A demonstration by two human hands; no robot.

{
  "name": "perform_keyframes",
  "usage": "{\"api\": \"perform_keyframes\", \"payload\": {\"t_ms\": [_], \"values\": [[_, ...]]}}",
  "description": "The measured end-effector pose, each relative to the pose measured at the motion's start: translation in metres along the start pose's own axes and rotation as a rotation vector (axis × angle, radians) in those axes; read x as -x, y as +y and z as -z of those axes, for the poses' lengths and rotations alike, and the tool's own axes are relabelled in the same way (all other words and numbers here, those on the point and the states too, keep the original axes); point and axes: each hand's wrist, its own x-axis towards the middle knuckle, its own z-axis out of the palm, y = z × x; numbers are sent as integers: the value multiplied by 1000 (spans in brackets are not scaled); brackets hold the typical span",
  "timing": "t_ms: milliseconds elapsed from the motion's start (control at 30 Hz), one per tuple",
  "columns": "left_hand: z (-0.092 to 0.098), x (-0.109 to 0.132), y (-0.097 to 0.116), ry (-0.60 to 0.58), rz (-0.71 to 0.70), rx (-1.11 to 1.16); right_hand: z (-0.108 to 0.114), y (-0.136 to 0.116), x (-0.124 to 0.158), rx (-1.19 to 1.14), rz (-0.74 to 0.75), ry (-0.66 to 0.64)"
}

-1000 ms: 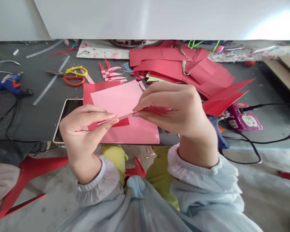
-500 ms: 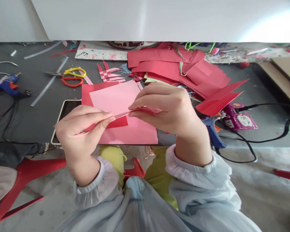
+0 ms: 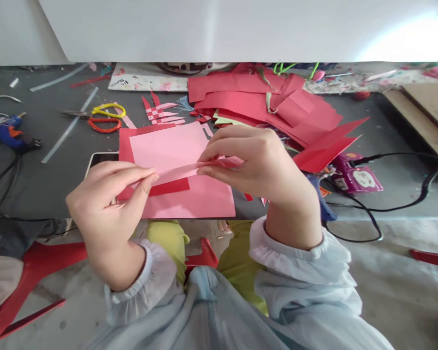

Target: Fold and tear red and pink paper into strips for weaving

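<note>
A narrow pink paper strip (image 3: 178, 170) stretches between my two hands above the table edge. My left hand (image 3: 107, 206) pinches its left end with thumb and fingers closed. My right hand (image 3: 257, 163) pinches the right end, fingers curled over it. Under the strip lie a light pink sheet (image 3: 168, 146), a red sheet (image 3: 126, 141) and a larger pink sheet (image 3: 204, 201), stacked on the dark grey table (image 3: 51, 180). A tablet (image 3: 97, 158) shows partly from beneath the sheets.
A heap of red paper (image 3: 263, 104) lies at the back right beside a small woven red-and-pink piece (image 3: 160, 113). Yellow and orange scissors (image 3: 102, 119) and a blue glue gun (image 3: 7, 133) lie left. Black cables (image 3: 387, 209) run right. A red stool (image 3: 40, 262) stands below.
My left hand has slid left along the strip, so more of the strip now shows between the two hands. The right hand has stayed almost in place.
</note>
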Motion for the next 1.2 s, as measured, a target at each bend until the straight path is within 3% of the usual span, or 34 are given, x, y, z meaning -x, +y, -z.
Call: {"api": "perform_keyframes", "payload": {"t_ms": [200,567,667,900,1200], "values": [[8,1,7,-86,-46,-228,-13,-8,-4,128,11,26],[0,0,21,-193,-92,-186,-30,-27,-6,209,83,-54],[1,0,21,-223,-82,-184,-27,-24,-6,141,99,-86],[7,3,14,-159,-88,-203,-6,-8,0,-24,97,-125],[0,0,20,-184,-67,-164,-11,-9,-3,-12,62,-90]]}}
